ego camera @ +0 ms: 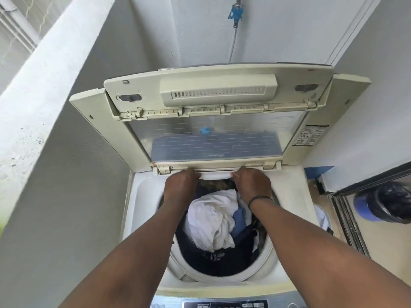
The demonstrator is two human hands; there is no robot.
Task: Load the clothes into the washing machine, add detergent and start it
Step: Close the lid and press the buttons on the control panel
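A cream top-loading washing machine (pixel 291 196) stands below me with its folding lid (pixel 213 121) raised against the back wall. In the drum lie clothes: a white garment (pixel 213 218) on top, a blue piece (pixel 239 221) beside it and dark items (pixel 200 252) underneath. My left hand (pixel 181 183) and my right hand (pixel 253 185) reach over the drum to the back rim. Their fingers are curled on the two ends of a white drawer (pixel 216 175) just under the lid hinge. The fingertips are hidden behind it.
The control panel (pixel 222 304) runs along the near edge. A blue tap (pixel 235 13) with a hose hangs on the wall above. At the right are a round basket (pixel 322 216) with white cloth, a sliding-door track (pixel 347 218) and a blue bin with a black bag (pixel 387 203). A concrete wall (pixel 44 107) closes the left.
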